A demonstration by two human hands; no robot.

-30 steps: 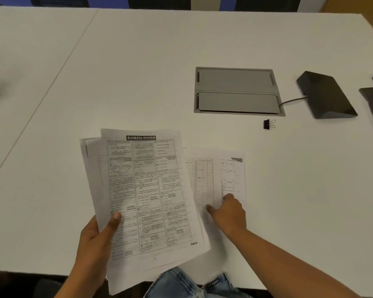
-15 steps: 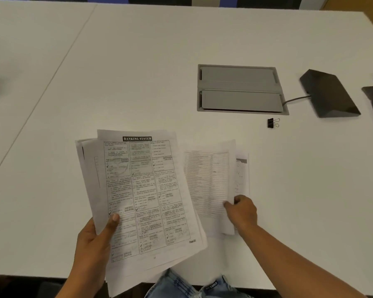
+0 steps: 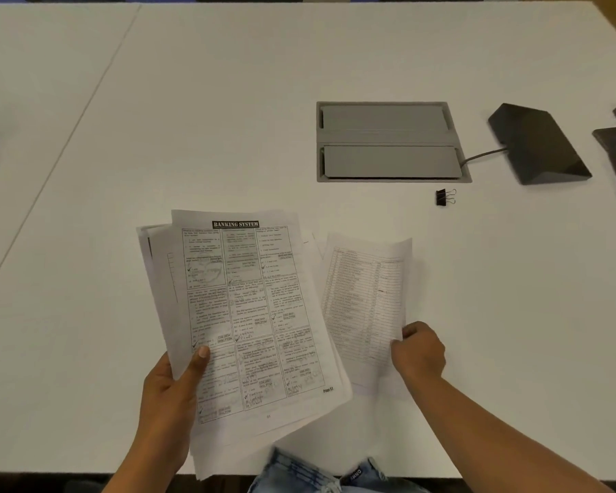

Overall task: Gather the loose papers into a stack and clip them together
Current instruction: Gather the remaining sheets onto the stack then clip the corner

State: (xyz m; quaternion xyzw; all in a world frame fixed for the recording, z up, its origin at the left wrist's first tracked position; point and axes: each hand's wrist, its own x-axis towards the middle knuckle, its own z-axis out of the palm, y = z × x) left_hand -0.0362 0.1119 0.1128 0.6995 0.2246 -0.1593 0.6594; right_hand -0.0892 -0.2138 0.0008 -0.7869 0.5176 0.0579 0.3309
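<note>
Since half a second ago the right hand [image 3: 418, 350] has pulled its sheet [image 3: 365, 300] up off the desk [image 3: 512, 314] and swung it a bit toward the main bundle; a second ago that hand was flat on the paper, fingers pressing down, now it pinches the sheet's lower right edge. No loose page shows under or beside it anymore, though the lifted sheet could hide one.

Left hand [image 3: 169, 389] grips the stack [image 3: 242, 314] by its lower left edge, thumb on top of the "Banking System" page. Stack is fanned, edges of several pages stick out at the left and bottom, not squared. It hangs over the near edge of the desk, lower corner over the person's lap.

Binder clip [image 3: 445, 197] sits untouched on the desk, well apart from both hands, just below the right corner of the grey cable hatch [image 3: 388, 140]. Black wedge-shaped box [image 3: 537, 144] with its cable is further right, not involved.

Status, as I read it:
- Gathering: nearly done. Last sheet is in hand but apart from the stack, small gap between them.
- Left: merge that sheet into the stack, tap the edges square, reach for the clip, squeeze it open and set it on one edge.
- Clipping: not started.

Watch item: stack is held by one corner only and is loose, so pages could slide when the right hand lets go to fetch the clip. Laying it down on the desk first looks safer.
</note>
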